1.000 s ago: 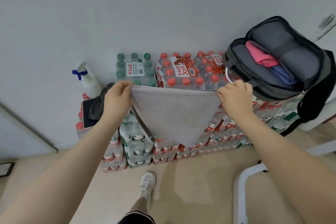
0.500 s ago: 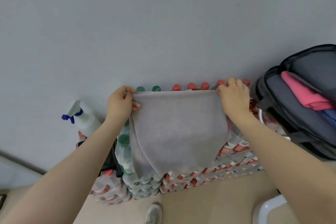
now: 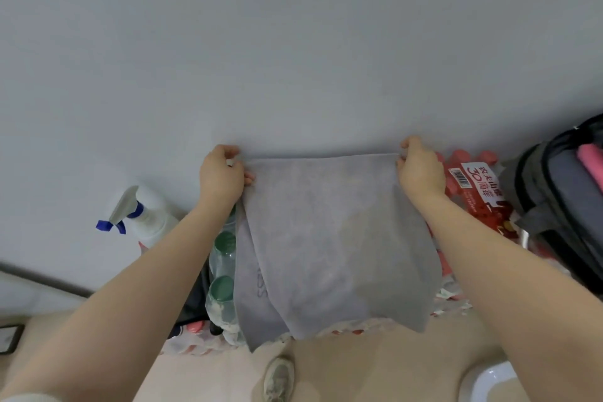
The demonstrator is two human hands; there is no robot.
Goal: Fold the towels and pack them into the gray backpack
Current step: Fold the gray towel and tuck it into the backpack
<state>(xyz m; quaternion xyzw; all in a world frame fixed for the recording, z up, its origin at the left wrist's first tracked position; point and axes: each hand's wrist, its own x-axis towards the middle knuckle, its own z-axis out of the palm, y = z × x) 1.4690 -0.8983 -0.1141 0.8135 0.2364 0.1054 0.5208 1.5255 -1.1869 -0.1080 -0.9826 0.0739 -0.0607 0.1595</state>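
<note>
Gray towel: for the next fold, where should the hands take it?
Hedged: keep the hands, left and right, pinching the gray towel at its top corners, from the sides. It hangs flat with its bottom edge loose.

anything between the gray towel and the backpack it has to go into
Nothing visible blocks it. The gray towel hangs from both hands, and the backpack stands open just right of the right hand, a pink towel already inside.

Storeroom-like corner: shrink-wrapped bottled-water packs (image 3: pixel 479 192) stacked against a bare wall (image 3: pixel 293 42).
</note>
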